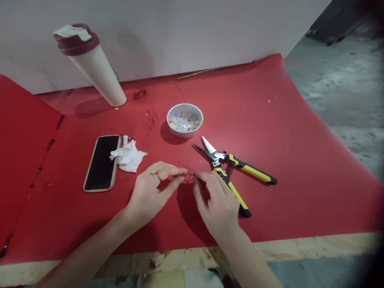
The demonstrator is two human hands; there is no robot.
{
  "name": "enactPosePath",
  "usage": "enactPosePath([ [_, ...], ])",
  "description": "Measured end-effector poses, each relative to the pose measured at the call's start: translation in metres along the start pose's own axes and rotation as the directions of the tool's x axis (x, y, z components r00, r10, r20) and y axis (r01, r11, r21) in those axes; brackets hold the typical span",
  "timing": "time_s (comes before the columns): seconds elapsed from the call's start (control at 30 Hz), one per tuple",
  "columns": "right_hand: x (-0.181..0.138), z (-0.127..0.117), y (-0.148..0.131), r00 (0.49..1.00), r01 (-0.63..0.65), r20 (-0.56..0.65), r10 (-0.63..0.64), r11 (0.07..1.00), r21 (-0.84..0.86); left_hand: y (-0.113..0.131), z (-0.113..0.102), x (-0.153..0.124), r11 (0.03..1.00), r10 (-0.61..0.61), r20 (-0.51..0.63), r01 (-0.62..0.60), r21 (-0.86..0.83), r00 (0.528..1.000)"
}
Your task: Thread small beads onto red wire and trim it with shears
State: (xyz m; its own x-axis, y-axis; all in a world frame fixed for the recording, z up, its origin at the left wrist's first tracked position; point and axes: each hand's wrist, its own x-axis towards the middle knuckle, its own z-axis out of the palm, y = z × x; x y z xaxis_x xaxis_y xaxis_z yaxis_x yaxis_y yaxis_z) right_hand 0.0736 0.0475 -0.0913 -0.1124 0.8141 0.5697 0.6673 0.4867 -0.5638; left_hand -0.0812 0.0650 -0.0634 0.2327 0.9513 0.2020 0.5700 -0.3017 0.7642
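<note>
Between my two hands, above the red tabletop, is a small loop of thin dark red cord (188, 179) with a tiny bead (192, 173) on it. My left hand (156, 182) pinches the cord's left side between thumb and forefinger; a ring is on one finger. On the other side my right hand (214, 196) pinches the cord beside the bead, its fingertips close to the left ones. Pruning shears (216, 157) with yellow and black handles lie spread apart just beyond my right hand, which partly covers one handle.
A perforated metal bowl (185, 121) of small beads stands behind my hands. To the left lie a phone (102, 163) and crumpled tissue (130, 157). A tall tumbler (97, 74) stands near the wall, with red thread scraps (139, 94) beside it. Bare wood (312, 247) edges the table.
</note>
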Motion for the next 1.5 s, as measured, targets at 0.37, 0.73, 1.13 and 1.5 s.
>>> enactPosePath([
  [0.37, -0.001, 0.004, 0.0, 0.996, -0.004, 0.088, 0.001, 1.0, 0.027, -0.004, 0.008, -0.001, 0.974, -0.177, -0.022, 0.172, -0.147, 0.984],
  [0.73, 0.001, -0.001, -0.005, 0.983, -0.166, 0.107, 0.147, 0.967, 0.193, -0.005, 0.011, -0.005, 0.98, -0.177, -0.065, 0.17, -0.102, 0.982],
  [1.13, -0.001, 0.001, -0.009, 0.994, -0.102, 0.055, 0.095, 0.985, 0.137, -0.01, 0.014, -0.006, 0.991, -0.073, -0.028, 0.069, -0.113, 0.997],
  [1.5, 0.002, -0.001, -0.01, 0.981, -0.191, 0.03, 0.189, 0.977, 0.092, -0.01, 0.01, -0.008, 0.998, 0.023, -0.053, -0.026, -0.063, 0.998],
])
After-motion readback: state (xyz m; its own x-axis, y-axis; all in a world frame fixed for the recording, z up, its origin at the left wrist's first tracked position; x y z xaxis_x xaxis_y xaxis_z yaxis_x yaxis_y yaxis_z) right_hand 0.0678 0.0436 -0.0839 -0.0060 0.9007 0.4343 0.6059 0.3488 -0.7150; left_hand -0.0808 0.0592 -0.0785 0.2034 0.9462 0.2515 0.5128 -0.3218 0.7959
